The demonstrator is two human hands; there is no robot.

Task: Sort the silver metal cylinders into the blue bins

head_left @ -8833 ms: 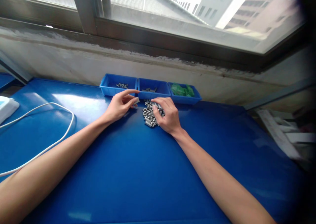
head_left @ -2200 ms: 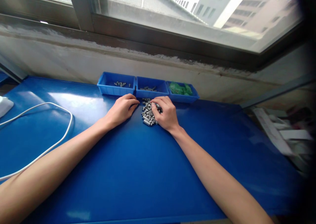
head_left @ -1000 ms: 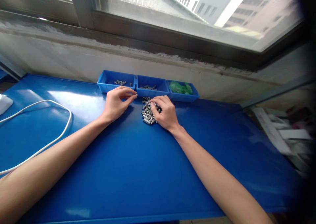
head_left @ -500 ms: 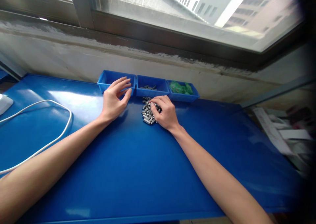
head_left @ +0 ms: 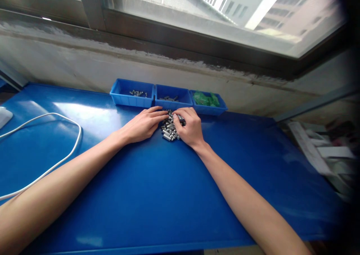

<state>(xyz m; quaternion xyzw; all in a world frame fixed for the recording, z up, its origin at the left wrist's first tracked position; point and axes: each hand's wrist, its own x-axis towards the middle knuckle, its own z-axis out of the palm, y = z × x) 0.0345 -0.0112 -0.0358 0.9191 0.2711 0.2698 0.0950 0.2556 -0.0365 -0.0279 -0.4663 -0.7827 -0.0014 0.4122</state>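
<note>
A pile of small silvery metal pieces [head_left: 168, 128], some long like pins or standoffs, lies on the blue table between my hands. My left hand [head_left: 143, 125] reaches the pile's left edge, its fingers stretched out and its thumb hidden. Over the pile's right side, my right hand [head_left: 189, 127] has its fingers curled and its thumb close to the index finger. Whatever is between those fingertips is too small to make out. Behind the pile, the left blue bin [head_left: 132, 100] contains small shiny pieces, and the middle blue bin [head_left: 171, 104] contains darker, longer ones.
The right blue bin [head_left: 223, 105] has green plastic bags [head_left: 205, 99] in it. A white cable [head_left: 80, 135] loops across the left of the table [head_left: 157, 202]. The wall and a window stand behind the bins. Stacked items [head_left: 323, 153] are at the far right.
My left hand has come from above the left bin down and right to the pile, uncovering the small pieces in that bin. My right hand has barely moved.
</note>
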